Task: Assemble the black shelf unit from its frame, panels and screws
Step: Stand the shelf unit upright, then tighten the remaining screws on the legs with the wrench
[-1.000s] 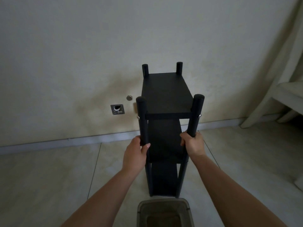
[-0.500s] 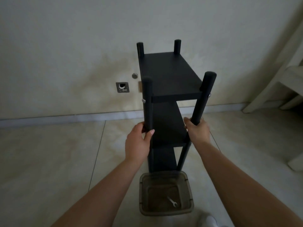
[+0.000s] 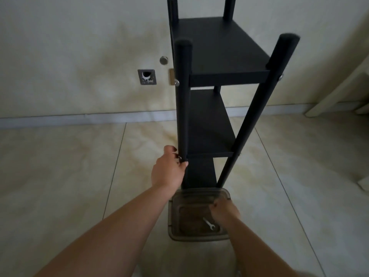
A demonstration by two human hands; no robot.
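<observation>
Glossy beige tiled floor (image 3: 60, 166) meets a stained cream wall (image 3: 79, 37). At six o'clock a translucent, round-cornered plastic tub (image 3: 175, 232) holds a small metal wrench (image 3: 208, 224). Right hand (image 3: 224, 211), fingers curled, reaches into it; whether it grips anything I cannot tell. At twelve o'clock stands the matte black shelf unit (image 3: 215, 48), left hand (image 3: 167, 170) wrapped around its round front post.

The shelf unit (image 3: 217, 108) feet hide behind the container (image 3: 197, 216); far posts are cropped above
</observation>
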